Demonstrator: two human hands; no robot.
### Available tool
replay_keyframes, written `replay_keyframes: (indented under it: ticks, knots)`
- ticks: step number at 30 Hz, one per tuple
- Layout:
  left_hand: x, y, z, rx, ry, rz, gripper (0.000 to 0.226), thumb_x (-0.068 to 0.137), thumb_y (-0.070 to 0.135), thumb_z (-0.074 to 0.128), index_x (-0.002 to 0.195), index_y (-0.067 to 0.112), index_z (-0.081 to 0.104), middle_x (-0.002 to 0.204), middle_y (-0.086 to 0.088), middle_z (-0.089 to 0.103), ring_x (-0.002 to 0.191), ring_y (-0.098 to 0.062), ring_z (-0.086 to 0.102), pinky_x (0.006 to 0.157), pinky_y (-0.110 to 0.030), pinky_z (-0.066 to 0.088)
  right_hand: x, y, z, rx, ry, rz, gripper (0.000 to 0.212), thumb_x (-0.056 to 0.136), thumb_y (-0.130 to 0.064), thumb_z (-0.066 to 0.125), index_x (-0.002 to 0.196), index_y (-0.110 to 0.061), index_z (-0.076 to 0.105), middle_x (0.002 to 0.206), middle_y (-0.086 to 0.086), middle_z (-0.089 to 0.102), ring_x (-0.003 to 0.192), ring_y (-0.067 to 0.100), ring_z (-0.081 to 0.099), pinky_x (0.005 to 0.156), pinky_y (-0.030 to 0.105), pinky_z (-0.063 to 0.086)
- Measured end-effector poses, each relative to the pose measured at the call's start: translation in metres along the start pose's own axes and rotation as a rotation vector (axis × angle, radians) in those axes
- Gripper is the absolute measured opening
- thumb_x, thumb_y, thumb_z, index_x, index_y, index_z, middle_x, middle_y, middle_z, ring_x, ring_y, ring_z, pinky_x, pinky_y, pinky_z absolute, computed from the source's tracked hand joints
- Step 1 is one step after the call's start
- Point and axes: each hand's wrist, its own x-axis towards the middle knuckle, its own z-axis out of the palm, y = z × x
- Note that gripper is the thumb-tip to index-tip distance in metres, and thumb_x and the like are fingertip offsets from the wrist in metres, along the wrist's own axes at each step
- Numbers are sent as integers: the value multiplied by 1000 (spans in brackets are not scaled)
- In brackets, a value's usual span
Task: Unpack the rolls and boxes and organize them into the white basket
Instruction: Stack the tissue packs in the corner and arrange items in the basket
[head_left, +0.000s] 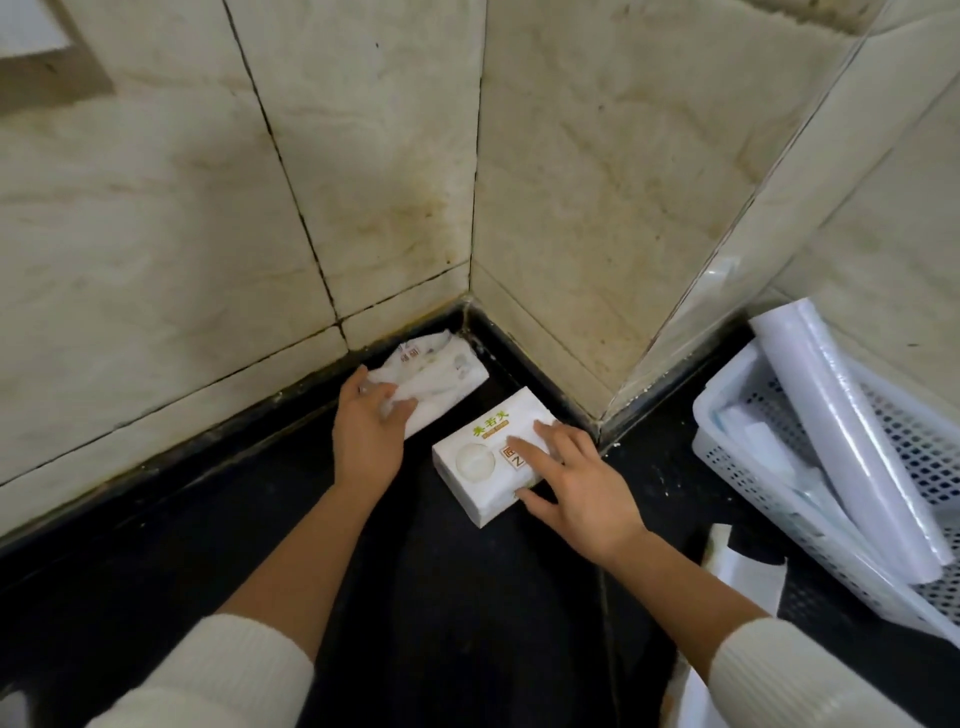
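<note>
Down by the tiled wall corner (470, 291), a white tissue box (488, 454) is sitting on the dark floor, with the right hand (576, 486) lying spread across its top, fingers apart. Left of the box, the left hand (366, 426) is pinching crumpled plastic wrapping (441, 376). Off to the box's right, the white basket (748, 462) is holding rolls (841, 441).

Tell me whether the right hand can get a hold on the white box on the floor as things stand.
Probably yes. The right hand already rests open on the white box, fingers spread over its top and thumb at its near edge. Nothing lies between them, and the left hand is off to the side on the crumpled wrapper.
</note>
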Motion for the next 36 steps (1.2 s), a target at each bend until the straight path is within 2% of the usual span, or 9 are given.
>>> replay_keyframes:
  ticks: [4, 8, 11, 17, 21, 24, 28, 32, 36]
  knots:
    - [3, 31, -19, -327, 145, -25, 15, 86, 21, 70, 100, 16, 66, 130, -2, 55, 119, -23, 54, 94, -15, 44, 26, -3, 2, 0, -34, -5, 56, 94, -40, 54, 146, -33, 35, 154, 6, 33, 142, 26, 23, 102, 45, 46]
    - [10, 48, -26, -497, 126, -15, 17, 85, 19, 71, 100, 12, 71, 126, 0, 61, 115, -17, 58, 101, -37, 49, 67, -15, 2, -90, 8, -43, 51, 97, -29, 51, 145, -32, 36, 146, 10, 38, 130, 32, 35, 99, 44, 38]
    - [15, 51, -21, -364, 170, 38, 20, 84, 19, 72, 100, 6, 71, 141, -2, 51, 125, -10, 48, 98, -16, 39, 96, -22, 0, -62, 45, 26, 50, 95, -24, 51, 143, -32, 40, 123, 10, 44, 111, 30, 44, 87, 40, 42]
    - [17, 41, 3, -136, 189, 220, 15, 88, 16, 67, 99, 6, 70, 154, -2, 34, 135, -8, 34, 99, -6, 28, 129, -35, 10, 251, 110, 177, 31, 90, -24, 62, 116, -14, 48, 117, 6, 53, 104, 26, 54, 74, 41, 51]
    - [19, 35, 18, -105, 144, 246, 16, 91, 15, 63, 103, 7, 68, 155, -3, 30, 138, -17, 34, 101, -23, 36, 131, -29, 18, 385, 165, 275, 20, 87, -26, 66, 92, -14, 50, 102, 1, 57, 90, 21, 57, 71, 40, 50]
    - [21, 33, 23, -64, 79, 218, 22, 94, 19, 58, 112, 9, 65, 157, -2, 24, 139, -18, 33, 101, -23, 34, 128, -23, 19, 443, 148, 264, 23, 88, -31, 66, 102, -13, 62, 110, 0, 61, 90, 17, 61, 76, 36, 52]
    - [27, 34, 16, 30, 14, 228, 30, 95, 22, 56, 124, 12, 58, 160, -6, 18, 143, -22, 27, 105, -25, 28, 121, -14, 9, 494, 45, 172, 32, 89, -28, 64, 119, -14, 64, 123, 2, 61, 107, 19, 60, 90, 34, 50]
    - [17, 46, 4, 119, 32, 216, 56, 93, 27, 60, 144, 18, 37, 161, -8, 12, 146, -27, 18, 112, -34, 24, 101, -6, -12, 568, 119, 184, 25, 87, -30, 66, 107, -15, 69, 110, 1, 66, 96, 14, 61, 79, 25, 48]
    - [-44, 71, 19, 81, 79, 369, 54, 90, 21, 62, 140, 18, 39, 157, -7, 21, 142, -24, 23, 109, -34, 28, 49, 10, -36, 642, 258, 204, 16, 86, -32, 67, 94, -19, 71, 89, -8, 65, 75, -1, 55, 67, 12, 42]
